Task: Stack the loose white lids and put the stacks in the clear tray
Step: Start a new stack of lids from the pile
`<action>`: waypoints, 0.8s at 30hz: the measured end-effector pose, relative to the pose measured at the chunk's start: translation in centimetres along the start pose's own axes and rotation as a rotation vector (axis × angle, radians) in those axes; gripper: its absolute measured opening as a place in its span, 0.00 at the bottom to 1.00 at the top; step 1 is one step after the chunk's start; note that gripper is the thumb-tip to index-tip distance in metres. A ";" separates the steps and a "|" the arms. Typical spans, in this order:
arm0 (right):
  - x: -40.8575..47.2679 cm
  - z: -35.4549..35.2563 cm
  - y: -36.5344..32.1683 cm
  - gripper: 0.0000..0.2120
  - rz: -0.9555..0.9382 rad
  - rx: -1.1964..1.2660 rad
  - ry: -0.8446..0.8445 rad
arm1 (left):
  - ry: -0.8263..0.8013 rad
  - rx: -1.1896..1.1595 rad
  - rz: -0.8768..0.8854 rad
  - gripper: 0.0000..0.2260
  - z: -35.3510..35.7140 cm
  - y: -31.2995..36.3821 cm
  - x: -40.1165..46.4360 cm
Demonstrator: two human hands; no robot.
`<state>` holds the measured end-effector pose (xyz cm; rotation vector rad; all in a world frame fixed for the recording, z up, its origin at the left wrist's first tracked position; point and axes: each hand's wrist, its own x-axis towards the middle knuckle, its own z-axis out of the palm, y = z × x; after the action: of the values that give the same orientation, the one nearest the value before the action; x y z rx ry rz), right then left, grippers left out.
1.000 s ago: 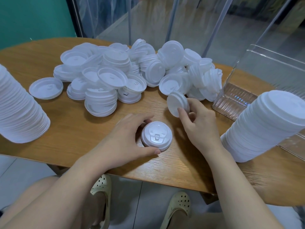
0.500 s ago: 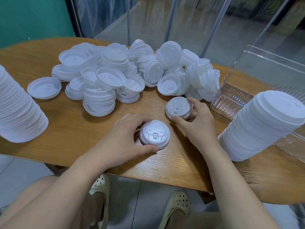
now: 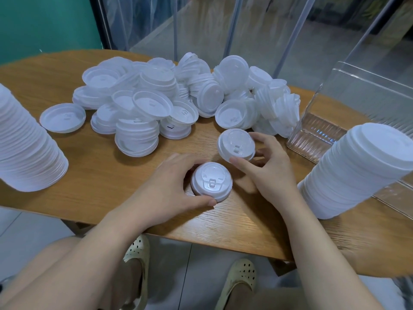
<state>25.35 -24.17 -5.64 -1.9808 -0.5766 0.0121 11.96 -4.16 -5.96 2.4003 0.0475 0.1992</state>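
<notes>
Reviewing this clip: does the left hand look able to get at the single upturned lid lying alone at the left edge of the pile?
Probably yes. The single lid lies alone on bare table with nothing between, but the left hand grips the small stack and would have to let go.

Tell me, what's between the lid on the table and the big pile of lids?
In the head view, mostly bare wooden table lies between the lid under the left hand and the pile. The left hand's fingers reach into that gap.

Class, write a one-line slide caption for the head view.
Left hand steadies a lid stack while right hand brings another lid from the pile.
</notes>
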 end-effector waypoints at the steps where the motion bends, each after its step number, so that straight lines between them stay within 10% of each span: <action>1: -0.1 -0.1 0.0 0.27 -0.001 0.013 -0.044 | -0.006 -0.006 -0.009 0.36 0.0 -0.1 0.0; 24: -2.0 -0.3 -0.5 0.31 -0.084 -0.168 -0.451 | 0.009 -0.078 -0.097 0.43 -0.1 -1.2 -0.1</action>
<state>23.51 -25.05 -5.55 -2.1254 -0.9766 0.3773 11.87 -3.24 -6.74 2.3134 0.1569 0.1639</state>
